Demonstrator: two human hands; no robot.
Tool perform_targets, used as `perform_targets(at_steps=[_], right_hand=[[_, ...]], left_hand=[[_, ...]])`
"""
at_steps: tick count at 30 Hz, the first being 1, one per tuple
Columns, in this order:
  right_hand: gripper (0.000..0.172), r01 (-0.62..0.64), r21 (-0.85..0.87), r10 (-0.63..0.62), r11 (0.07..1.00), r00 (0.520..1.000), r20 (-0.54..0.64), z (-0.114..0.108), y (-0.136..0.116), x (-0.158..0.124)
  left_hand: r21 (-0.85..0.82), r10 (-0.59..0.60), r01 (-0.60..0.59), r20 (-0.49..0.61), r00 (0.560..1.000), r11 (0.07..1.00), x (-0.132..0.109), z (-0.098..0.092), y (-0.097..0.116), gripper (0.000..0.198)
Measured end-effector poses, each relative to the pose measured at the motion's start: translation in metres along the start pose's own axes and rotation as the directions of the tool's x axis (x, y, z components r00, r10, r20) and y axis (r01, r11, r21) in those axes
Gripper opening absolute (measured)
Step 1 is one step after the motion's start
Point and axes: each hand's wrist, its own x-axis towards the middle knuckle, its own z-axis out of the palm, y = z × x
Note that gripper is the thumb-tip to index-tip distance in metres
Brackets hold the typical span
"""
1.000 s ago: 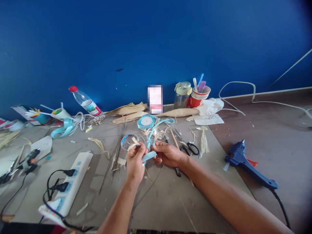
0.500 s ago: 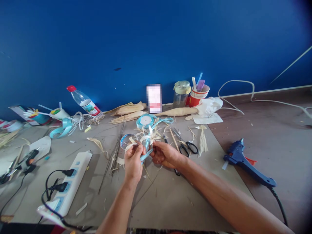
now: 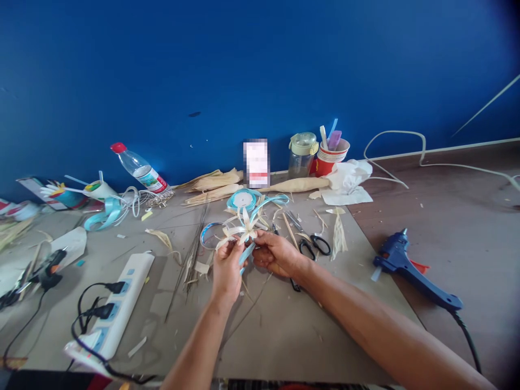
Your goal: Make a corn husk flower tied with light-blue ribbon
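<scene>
Between my hands is a cream husk flower (image 3: pixel 246 227) with pointed petals, facing up towards me. My left hand (image 3: pixel 227 268) is closed, thumb against fingers, at the flower's lower left, with pale husk pieces showing above its fingertips. A light blue ribbon (image 3: pixel 246 255) runs down between both hands. My right hand (image 3: pixel 278 252) pinches at the flower's base and the ribbon on the right; its fingertips are partly hidden. Just beyond lies a roll of blue ribbon (image 3: pixel 242 201), its loose end trailing right. A tape roll (image 3: pixel 208 236) lies left of the flower.
Black-handled scissors (image 3: pixel 320 245) and thin wires (image 3: pixel 190 260) flank my hands. A power strip (image 3: pixel 125 303) with plugs lies left, a blue glue gun (image 3: pixel 414 271) right. A tilted bottle (image 3: pixel 140 168), a jar (image 3: pixel 301 157) and red cups (image 3: pixel 331 160) stand by the blue wall.
The flower has turned so its petals face me more fully. The ribbon's lower loop has swung to hang more steeply. My left hand has shifted slightly right.
</scene>
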Motion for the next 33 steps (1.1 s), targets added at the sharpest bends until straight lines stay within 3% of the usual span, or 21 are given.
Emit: perform_targets(at_steps=[3, 7, 14, 23, 33], right_hand=[[0.005, -0.010, -0.004, 0.010, 1.000, 1.000, 0.008, -0.002, 0.000, 0.002], [0.013, -0.011, -0.017, 0.013, 1.000, 0.997, 0.075, -0.006, -0.002, 0.003], [0.020, 0.019, -0.034, -0.014, 0.999, 0.991, 0.135, -0.003, -0.003, -0.002], [0.022, 0.222, -0.112, -0.215, 0.969, 0.974, 0.067, 0.001, 0.006, 0.000], [0.019, 0.222, -0.082, -0.223, 0.972, 0.975, 0.004, 0.005, 0.010, 0.000]], left_hand=[[-0.014, -0.021, 0.021, -0.009, 1.000, 1.000, 0.000, 0.001, -0.001, 0.028], [-0.032, -0.012, 0.010, -0.040, 0.999, 0.999, 0.001, 0.000, -0.002, 0.026], [0.005, 0.035, -0.035, -0.175, 0.984, 0.999, -0.001, 0.002, 0.001, 0.029], [0.124, 0.126, -0.107, -0.163, 0.978, 0.987, -0.001, 0.002, -0.006, 0.021], [0.130, 0.170, -0.152, -0.147, 0.974, 0.980, 0.002, -0.001, -0.013, 0.024]])
